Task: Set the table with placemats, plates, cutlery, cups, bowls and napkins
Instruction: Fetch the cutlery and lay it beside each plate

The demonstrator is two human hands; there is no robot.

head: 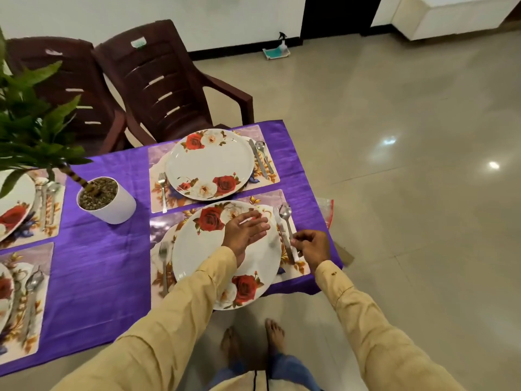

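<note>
A rose-patterned plate (203, 249) lies on the near placemat (159, 227) on the purple tablecloth (107, 249). My left hand (244, 231) hovers over this plate with fingers straight and spread. To its right, my right hand (311, 246) pinches the handle of a knife (282, 230) that lies on the mat beside a spoon (287, 218). A fork (163, 263) lies left of the plate. Behind it a second placemat (156, 165) carries a plate (210, 162), fork (162, 190), knife (258, 158) and spoon (263, 152).
A white pot with a green plant (108, 200) stands mid-table. Two more place settings (19, 210) sit at the left edge. Two dark brown plastic chairs (166, 83) stand behind the table. Tiled floor (408, 179) stretches to the right; my bare feet (253, 342) are below the table edge.
</note>
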